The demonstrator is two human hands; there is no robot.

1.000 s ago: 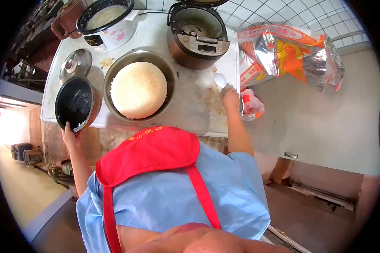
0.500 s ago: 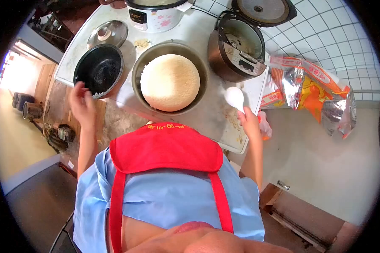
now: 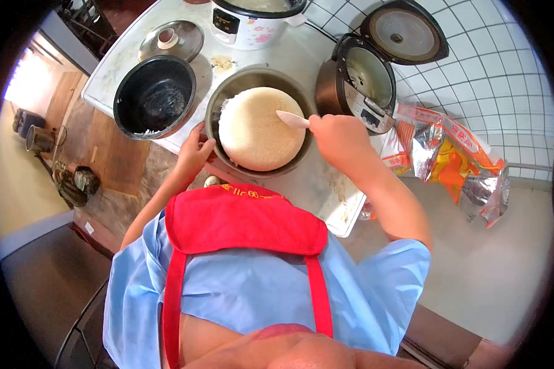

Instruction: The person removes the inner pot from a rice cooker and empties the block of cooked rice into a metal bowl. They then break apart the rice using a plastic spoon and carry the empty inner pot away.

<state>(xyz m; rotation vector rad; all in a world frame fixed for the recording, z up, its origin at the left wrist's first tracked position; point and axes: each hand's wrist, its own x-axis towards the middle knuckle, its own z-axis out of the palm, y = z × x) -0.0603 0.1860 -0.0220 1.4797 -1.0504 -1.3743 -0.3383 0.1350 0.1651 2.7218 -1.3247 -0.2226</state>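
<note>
A large round block of cooked rice point(image 3: 258, 138), tan on top and white along its left side, sits in a metal bowl point(image 3: 218, 101). My left hand point(image 3: 194, 152) grips the bowl's lower left rim, thumb towards me. In my right hand point(image 3: 341, 138) is a white rice paddle point(image 3: 294, 119), its handle wrapped by my fingers. The paddle is seen edge-on, its tip over the right part of the rice; whether it touches or cuts in, I cannot tell. Left of the bowl stands a black inner pot point(image 3: 154, 92) with some rice grains stuck inside.
A brown rice cooker point(image 3: 351, 86) stands lid up at the right, and a white flowered cooker point(image 3: 258, 27) at the back. A glass lid point(image 3: 188, 43) lies behind the black pot. Foil food bags point(image 3: 449, 157) hang off the right side of the white table point(image 3: 108, 83).
My left hand has moved from beside the black pot to the bowl's rim. My right hand has brought the rice paddle from the table's right side over the rice.
</note>
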